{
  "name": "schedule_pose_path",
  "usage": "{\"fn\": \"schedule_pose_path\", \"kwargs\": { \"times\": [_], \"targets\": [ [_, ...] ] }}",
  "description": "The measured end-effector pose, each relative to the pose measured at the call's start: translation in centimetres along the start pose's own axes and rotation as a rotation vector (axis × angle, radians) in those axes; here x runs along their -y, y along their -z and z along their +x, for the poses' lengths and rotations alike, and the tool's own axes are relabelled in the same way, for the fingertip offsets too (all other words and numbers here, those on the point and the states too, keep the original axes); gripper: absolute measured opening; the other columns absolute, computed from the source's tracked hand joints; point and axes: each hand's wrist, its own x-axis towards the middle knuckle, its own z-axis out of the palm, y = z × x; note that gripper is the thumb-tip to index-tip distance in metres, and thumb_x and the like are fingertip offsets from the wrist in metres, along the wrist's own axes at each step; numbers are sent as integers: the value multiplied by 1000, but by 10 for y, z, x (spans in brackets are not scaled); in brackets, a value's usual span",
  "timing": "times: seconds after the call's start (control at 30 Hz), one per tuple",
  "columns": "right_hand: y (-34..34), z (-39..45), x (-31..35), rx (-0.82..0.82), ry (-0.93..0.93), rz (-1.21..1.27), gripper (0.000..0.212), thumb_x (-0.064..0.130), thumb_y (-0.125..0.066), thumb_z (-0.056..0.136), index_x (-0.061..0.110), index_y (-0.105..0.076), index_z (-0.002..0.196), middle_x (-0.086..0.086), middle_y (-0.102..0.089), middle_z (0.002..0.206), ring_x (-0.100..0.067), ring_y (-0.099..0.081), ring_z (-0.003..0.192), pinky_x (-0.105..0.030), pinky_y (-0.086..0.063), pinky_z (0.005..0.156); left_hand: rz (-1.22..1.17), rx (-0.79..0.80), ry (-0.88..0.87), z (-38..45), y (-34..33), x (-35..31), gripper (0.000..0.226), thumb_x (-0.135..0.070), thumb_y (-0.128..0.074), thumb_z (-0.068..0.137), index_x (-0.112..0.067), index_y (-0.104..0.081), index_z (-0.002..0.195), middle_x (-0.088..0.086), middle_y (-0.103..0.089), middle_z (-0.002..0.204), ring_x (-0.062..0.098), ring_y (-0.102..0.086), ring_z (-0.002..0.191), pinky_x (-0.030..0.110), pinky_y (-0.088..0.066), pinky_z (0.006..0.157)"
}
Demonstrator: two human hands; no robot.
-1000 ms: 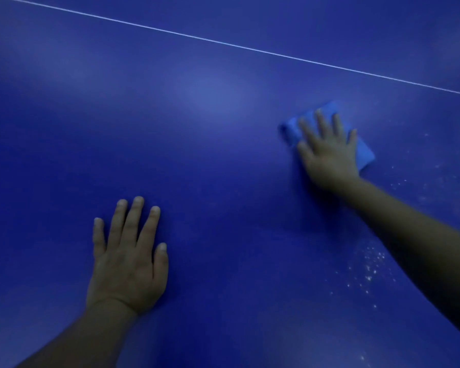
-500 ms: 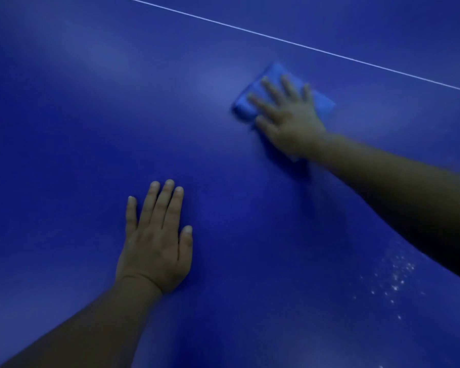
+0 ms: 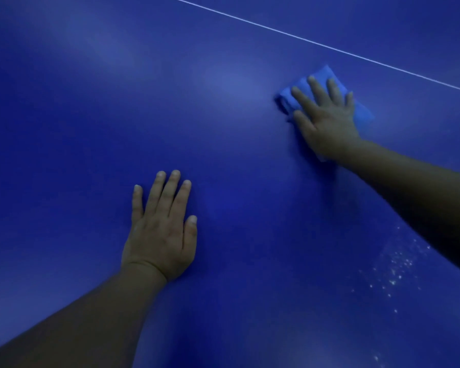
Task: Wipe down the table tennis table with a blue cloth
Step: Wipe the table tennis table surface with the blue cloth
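Note:
The dark blue table tennis table (image 3: 77,128) fills the whole view. My right hand (image 3: 324,118) lies flat with spread, straight fingers on a folded light blue cloth (image 3: 327,74) at the upper right, pressing it onto the surface just below the white line. Most of the cloth is hidden under the palm; its edges show beyond the fingertips and on both sides. My left hand (image 3: 161,232) rests flat on the bare table at lower centre, fingers straight and together, holding nothing.
A thin white line (image 3: 284,34) runs diagonally across the top of the table. White specks of dust (image 3: 398,264) are scattered on the surface at the lower right, under my right forearm.
The right hand slid the cloth left and away toward the white line, and now it sits further right again. The left hand stays planted; the view has shifted.

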Motion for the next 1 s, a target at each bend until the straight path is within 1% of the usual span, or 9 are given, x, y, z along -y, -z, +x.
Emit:
{"fn": "schedule_pose_path", "kwargs": {
  "times": [0.07,0.17,0.23,0.3,0.47,0.53,0.7,0.8,1.0],
  "targets": [
    [-7,-24,40,19,214,1,65,60,-24,92,36,-39,151,-6,-28,163,-41,-18,150,-74,-11,112,-6,-10,-3,0,0,-1,63,-36,-29,96,-5,-37,150,10,-26,162,27,-14,152,58,-5,120],
    [-17,-132,76,107,890,-27,49,52,-40,99,37,-48,145,-5,-34,160,-44,-21,148,-75,-10,112,3,-25,-9,0,0,0,62,-36,-31,95,-6,-41,148,12,-28,161,29,-17,151,59,-6,120],
    [-11,-166,48,184,1049,-4,46,51,-38,102,38,-49,144,-2,-34,160,-41,-21,149,-71,-11,114,6,-14,-14,0,0,0,61,-36,-30,96,-7,-40,148,12,-27,161,29,-16,151,59,-5,120],
    [-11,-142,1,118,843,-42,48,53,-33,102,38,-41,146,-5,-34,158,-43,-25,147,-72,-16,112,10,-2,-8,0,-1,0,62,-37,-29,96,-8,-38,149,11,-25,162,28,-13,152,58,-3,120],
    [2,-66,-78,5,-186,8,68,62,-17,91,38,-28,154,-3,-21,165,-35,-13,152,-66,-11,116,29,5,0,0,0,0,63,-38,-28,96,-8,-39,150,11,-24,162,27,-11,152,54,2,121],
    [-2,-85,-67,9,-175,-4,68,59,-20,92,35,-31,154,-5,-23,164,-37,-15,151,-67,-12,115,39,10,-2,0,0,0,63,-38,-28,96,-8,-39,150,11,-24,162,28,-12,152,55,1,121],
    [-17,-266,-2,102,409,-50,51,51,-30,103,36,-34,152,-8,-29,162,-45,-22,148,-71,-19,111,47,13,-10,-1,-2,2,64,-40,-28,96,-8,-39,150,11,-24,163,28,-11,152,58,-1,121],
    [-10,-274,-25,191,602,-49,51,55,-29,103,39,-35,151,-2,-25,163,-41,-20,149,-66,-14,116,51,11,-5,-1,-3,0,65,-41,-26,96,-8,-39,150,11,-24,163,28,-11,152,59,-3,120],
    [-9,-147,-71,13,-227,21,63,57,-22,95,38,-29,154,-2,-21,165,-34,-13,152,-68,-11,116,41,8,3,-2,0,-1,69,-45,-21,95,-10,-35,152,8,-20,164,25,-7,153,55,2,122]
  ]
}}
